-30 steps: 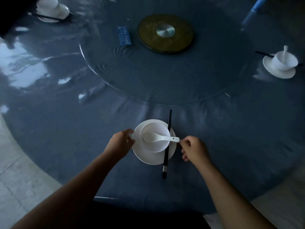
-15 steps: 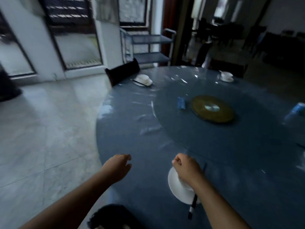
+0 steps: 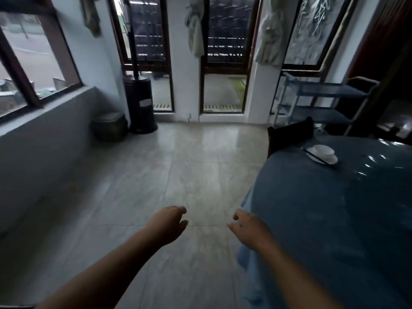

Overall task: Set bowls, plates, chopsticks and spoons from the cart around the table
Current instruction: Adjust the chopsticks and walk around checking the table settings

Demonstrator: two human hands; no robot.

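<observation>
The round table [image 3: 330,219] with its blue cloth fills the right side of the head view. On its far edge stands one setting: a white plate [image 3: 330,160] with a white bowl [image 3: 324,150] on it and dark chopsticks [image 3: 313,156] laid across the plate's left rim. The cart [image 3: 321,103], a pale metal frame with blue shelves, stands behind the table by the wall; I see nothing on its shelves. My left hand [image 3: 168,224] hangs over the floor, fingers loosely curled, holding nothing. My right hand [image 3: 247,228] hovers at the table's left edge, also empty.
A dark chair back [image 3: 289,132] stands at the table's far left side. A tall black heater [image 3: 139,103] and a small bin [image 3: 110,126] stand by the glass doors. Grey tiled floor [image 3: 178,175] stretches between me and the cart.
I turned left, away from the setting I was touching. Both hands left the plate, spoon and chopsticks and now hang empty. The floor, doors and cart came into view.
</observation>
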